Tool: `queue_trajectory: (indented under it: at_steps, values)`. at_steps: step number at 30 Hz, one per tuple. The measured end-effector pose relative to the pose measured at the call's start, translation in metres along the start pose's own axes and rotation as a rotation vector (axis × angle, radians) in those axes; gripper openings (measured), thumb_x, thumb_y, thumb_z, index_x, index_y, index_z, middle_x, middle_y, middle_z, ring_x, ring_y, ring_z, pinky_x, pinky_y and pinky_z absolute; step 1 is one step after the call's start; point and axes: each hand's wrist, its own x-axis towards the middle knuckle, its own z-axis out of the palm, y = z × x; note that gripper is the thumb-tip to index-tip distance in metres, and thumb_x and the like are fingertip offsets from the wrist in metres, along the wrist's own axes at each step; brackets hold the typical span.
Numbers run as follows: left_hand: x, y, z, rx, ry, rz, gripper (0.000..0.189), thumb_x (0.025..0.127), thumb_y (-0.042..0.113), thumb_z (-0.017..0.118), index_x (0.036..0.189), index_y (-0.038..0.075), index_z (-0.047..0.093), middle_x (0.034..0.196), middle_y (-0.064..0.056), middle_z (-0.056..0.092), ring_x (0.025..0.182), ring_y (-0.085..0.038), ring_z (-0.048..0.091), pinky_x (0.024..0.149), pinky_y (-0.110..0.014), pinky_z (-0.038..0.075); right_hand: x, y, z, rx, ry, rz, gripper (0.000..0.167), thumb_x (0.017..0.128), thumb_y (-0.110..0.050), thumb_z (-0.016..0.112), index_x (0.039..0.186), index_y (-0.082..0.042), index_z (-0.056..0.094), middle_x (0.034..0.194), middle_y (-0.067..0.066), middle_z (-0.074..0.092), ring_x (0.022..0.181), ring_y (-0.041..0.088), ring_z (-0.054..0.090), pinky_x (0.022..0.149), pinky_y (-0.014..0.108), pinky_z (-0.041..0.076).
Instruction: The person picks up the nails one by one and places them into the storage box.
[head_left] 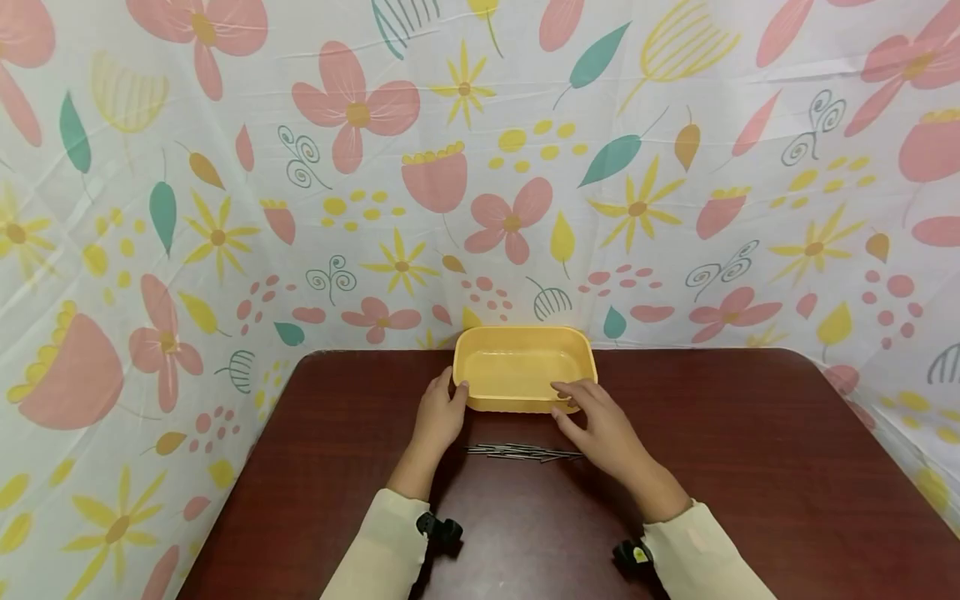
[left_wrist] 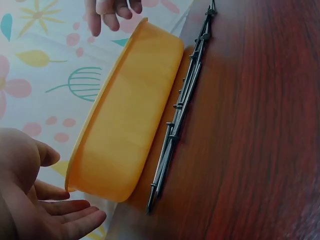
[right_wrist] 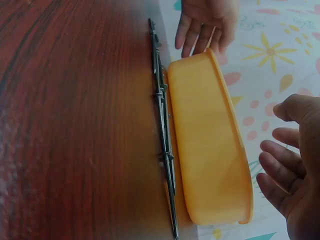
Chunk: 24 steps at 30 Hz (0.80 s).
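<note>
A yellow plastic box [head_left: 525, 405] with rounded corners stands upright on the table, and its visible inside holds nothing. Just in front of it lies a bunch of long dark metal nails [head_left: 517, 452], their flat heads showing in the left wrist view. At the box's left end is my left hand [head_left: 438, 417], fingers loosely spread; a fingertip is at the rim, and I cannot tell whether it touches. My right hand [head_left: 600, 425] hovers by the front right corner with fingers relaxed, a gap between it and the box [right_wrist: 215, 145] in the right wrist view. Neither hand holds anything.
The dark red-brown wooden table [head_left: 750, 467] ends just behind the box. A white cloth [head_left: 510, 108] with pink, yellow and green flower prints hangs behind and along the sides. Each sleeve carries a small black wrist camera [head_left: 441, 532].
</note>
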Motion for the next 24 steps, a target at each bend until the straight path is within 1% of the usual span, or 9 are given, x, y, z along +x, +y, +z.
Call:
queue_trajectory:
  at_steps: [4,7,12,17,24]
  values:
    - [0.0009,-0.0019,0.001,-0.031,-0.017,-0.014,0.058,0.106,0.033,0.049,0.155,0.004,0.039,0.151,-0.021,0.049,0.137,-0.037,0.05,0.113,-0.054,0.041,-0.0018,-0.0019,0.0009,0.018,-0.053,0.002,0.033,0.093,-0.019,0.074,0.125,-0.013,0.068,0.106,-0.001,0.066,0.095,0.015,0.064,0.084,0.04,0.057]
    - [0.001,-0.0034,0.0008,-0.041,-0.026,-0.021,0.056,0.106,0.03,0.048,0.156,0.005,0.038,0.154,-0.021,0.046,0.135,-0.037,0.052,0.111,-0.054,0.043,-0.0034,-0.0037,0.0017,0.014,-0.108,0.002,0.03,0.094,-0.021,0.073,0.123,-0.014,0.07,0.105,-0.005,0.066,0.095,0.012,0.063,0.085,0.037,0.056]
    - [0.0021,-0.0052,-0.0007,-0.079,-0.037,-0.026,0.055,0.107,0.027,0.047,0.156,0.005,0.037,0.156,-0.022,0.042,0.136,-0.039,0.052,0.11,-0.055,0.044,-0.0049,-0.0071,0.0025,0.012,-0.183,0.011,0.031,0.095,-0.022,0.071,0.124,-0.014,0.07,0.107,-0.003,0.067,0.098,0.015,0.064,0.086,0.038,0.056]
    - [0.0029,-0.0075,-0.0005,-0.1,-0.048,-0.04,0.055,0.107,0.029,0.047,0.157,0.009,0.036,0.157,-0.02,0.044,0.135,-0.037,0.054,0.108,-0.054,0.046,-0.0071,-0.0085,0.005,-0.001,-0.254,0.026,0.027,0.095,-0.022,0.071,0.12,-0.012,0.07,0.114,0.0,0.069,0.106,0.019,0.065,0.092,0.043,0.055]
    - [0.0049,-0.0096,0.0001,-0.109,-0.071,-0.077,0.056,0.107,0.032,0.047,0.159,0.015,0.033,0.155,-0.019,0.047,0.134,-0.035,0.056,0.105,-0.053,0.049,-0.0101,-0.0073,0.0087,-0.024,-0.317,0.048,0.026,0.094,-0.022,0.073,0.117,-0.012,0.07,0.109,-0.002,0.066,0.102,0.017,0.064,0.089,0.041,0.055]
